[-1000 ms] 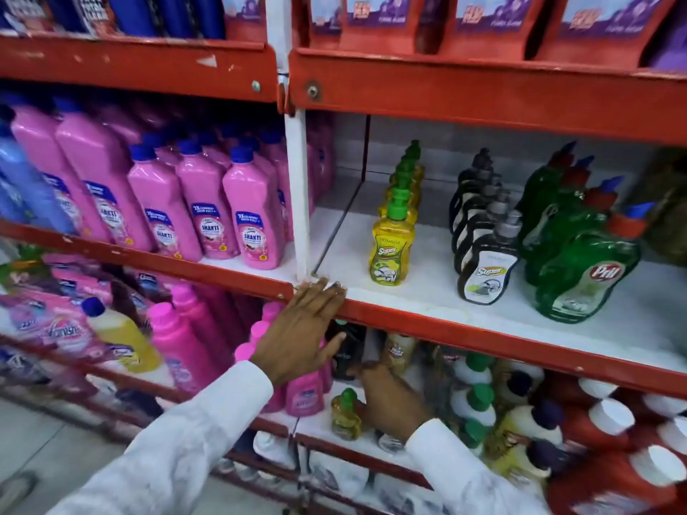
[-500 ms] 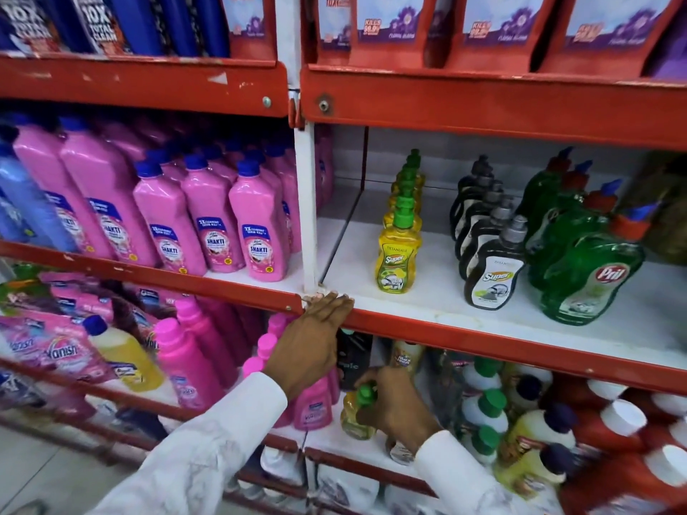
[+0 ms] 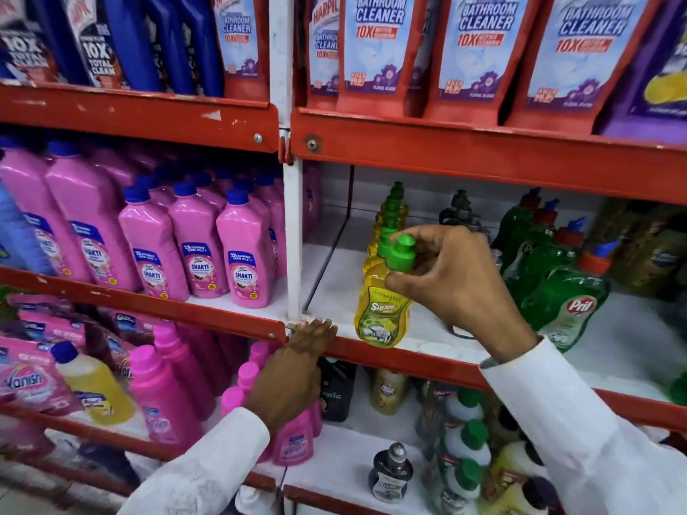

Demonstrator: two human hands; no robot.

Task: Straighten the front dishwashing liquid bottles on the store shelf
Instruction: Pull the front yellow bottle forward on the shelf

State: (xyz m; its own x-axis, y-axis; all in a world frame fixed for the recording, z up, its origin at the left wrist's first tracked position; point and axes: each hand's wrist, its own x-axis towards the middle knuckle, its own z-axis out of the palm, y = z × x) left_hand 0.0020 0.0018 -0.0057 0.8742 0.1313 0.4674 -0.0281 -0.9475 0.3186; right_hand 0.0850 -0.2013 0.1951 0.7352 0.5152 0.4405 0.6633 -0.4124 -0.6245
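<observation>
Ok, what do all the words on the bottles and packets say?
"PATANJALI Super": yellow bottle held by the right hand.
"Pril": green bottle.
"SHAKTI", "2X CLEANING": pink bottles.
"BATHROOM CLEANER 10X", "FLORAL BLOOM": red pouches.
"HARPIC": pouch beside the post.
"10X TOTAL CLEAN": blue bottles.
"Vanish": pink packs.
Small print and the lower-shelf labels are too blurred to read.
</observation>
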